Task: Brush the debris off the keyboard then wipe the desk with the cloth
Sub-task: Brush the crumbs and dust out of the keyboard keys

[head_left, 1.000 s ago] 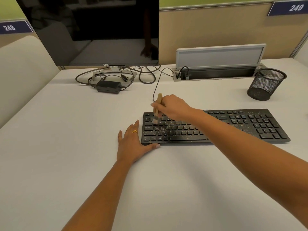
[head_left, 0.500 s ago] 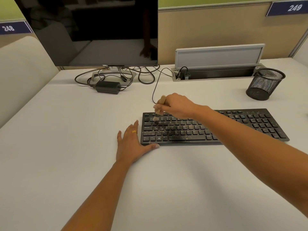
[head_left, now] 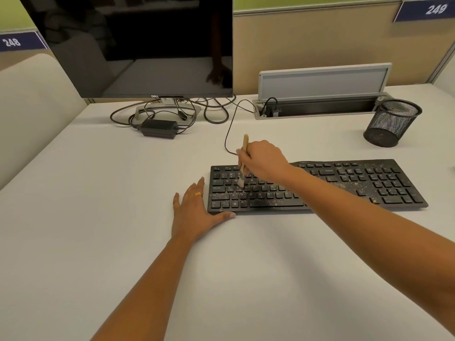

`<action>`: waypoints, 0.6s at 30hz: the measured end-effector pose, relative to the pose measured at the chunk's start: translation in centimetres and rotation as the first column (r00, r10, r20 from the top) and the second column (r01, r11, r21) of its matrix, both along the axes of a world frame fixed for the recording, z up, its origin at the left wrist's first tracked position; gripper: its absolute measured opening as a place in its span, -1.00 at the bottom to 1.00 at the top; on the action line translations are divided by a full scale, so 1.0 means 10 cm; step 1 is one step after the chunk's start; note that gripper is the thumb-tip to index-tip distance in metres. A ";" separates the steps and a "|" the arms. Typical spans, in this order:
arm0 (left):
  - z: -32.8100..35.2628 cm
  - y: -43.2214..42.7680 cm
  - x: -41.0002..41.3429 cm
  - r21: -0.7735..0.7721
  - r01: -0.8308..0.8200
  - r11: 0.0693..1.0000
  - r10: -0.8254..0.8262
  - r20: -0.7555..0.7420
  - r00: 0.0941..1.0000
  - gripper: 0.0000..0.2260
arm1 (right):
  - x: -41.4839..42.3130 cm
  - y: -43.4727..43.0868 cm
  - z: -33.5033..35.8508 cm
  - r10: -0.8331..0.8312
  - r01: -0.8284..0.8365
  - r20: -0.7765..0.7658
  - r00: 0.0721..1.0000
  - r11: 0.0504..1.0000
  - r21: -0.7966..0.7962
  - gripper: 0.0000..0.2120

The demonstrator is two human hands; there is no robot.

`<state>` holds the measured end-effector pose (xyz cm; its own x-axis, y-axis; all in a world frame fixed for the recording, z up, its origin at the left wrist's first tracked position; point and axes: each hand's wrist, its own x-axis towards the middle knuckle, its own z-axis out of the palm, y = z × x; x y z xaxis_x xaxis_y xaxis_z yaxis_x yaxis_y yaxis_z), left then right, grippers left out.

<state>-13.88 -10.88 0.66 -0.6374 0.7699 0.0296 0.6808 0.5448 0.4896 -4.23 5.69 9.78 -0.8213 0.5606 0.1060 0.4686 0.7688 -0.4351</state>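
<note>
Started at the left: saw the left hand [head_left: 194, 210] flat on the desk [head_left: 98, 217], fingers straight, thumb pressed along the front left corner of the keyboard [head_left: 369, 183]. Held nothing, and seemed only to steady the keyboard.

Next, found the brush [head_left: 242, 171] standing almost upright, pale bristles down on the letter keys near the left end. Saw the right hand [head_left: 264, 158] wrapped round the wooden handle, fingers curled tight on it.

Judged this as the first step, the brushing. Spotted lots of light crumbs [head_left: 270, 195] on the letter rows, and more on the number pad far to the right, so plenty left to sweep. Thought the next move needed short strokes across the keys toward an edge, then a slow walk to the right end, with the flat hand pressing so nothing slid.

Looked for the cloth and found none in view. Could not see the right fingertips, tucked behind the hand. Lost some middle keys under the right forearm. Could not tell how hard the bristles pushed. Noticed a black mesh cup [head_left: 391, 121] at the far right, well apart from the keyboard.
</note>
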 end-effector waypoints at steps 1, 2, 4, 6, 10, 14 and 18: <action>0.00 0.00 0.00 -0.004 0.001 1.000 -0.001 -0.002 1.000 0.10 | 0.01 0.00 -0.01 -0.027 0.026 -0.035 0.999 0.999 -0.027 -0.57; -0.01 0.00 0.00 -0.006 0.002 1.000 -0.002 -0.005 1.000 0.10 | 0.01 0.00 -0.01 -0.037 0.035 -0.044 0.998 0.999 -0.041 -0.56; -0.01 0.00 -0.01 -0.007 0.003 1.000 -0.003 -0.009 1.000 0.10 | 0.01 -0.02 -0.03 -0.022 0.022 -0.006 1.000 0.999 -0.036 -0.56; -0.02 -0.01 -0.01 -0.007 0.003 1.000 -0.003 -0.011 1.000 0.11 | 0.00 -0.05 -0.02 -0.010 0.009 -0.009 1.000 0.999 -0.040 -0.56; -0.02 0.00 0.00 -0.004 0.004 1.000 -0.004 -0.007 1.000 0.12 | -0.04 -0.11 -0.01 -0.012 0.010 -0.063 0.998 0.999 -0.033 -0.55; -0.01 0.01 0.00 -0.002 0.005 1.000 -0.005 0.002 1.000 0.12 | -0.06 -0.14 -0.05 0.021 -0.021 0.009 1.000 0.999 0.036 -0.54; 0.00 0.00 0.00 -0.007 0.004 1.000 -0.004 -0.006 1.000 0.13 | -0.11 -0.15 0.00 0.038 -0.042 0.047 0.998 0.996 0.082 -0.58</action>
<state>-13.88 -10.84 0.62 -0.6342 0.7726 0.0283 0.6858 0.5453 0.4820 -5.31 4.15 9.74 -0.8479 0.5180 0.1129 0.4547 0.8200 -0.3477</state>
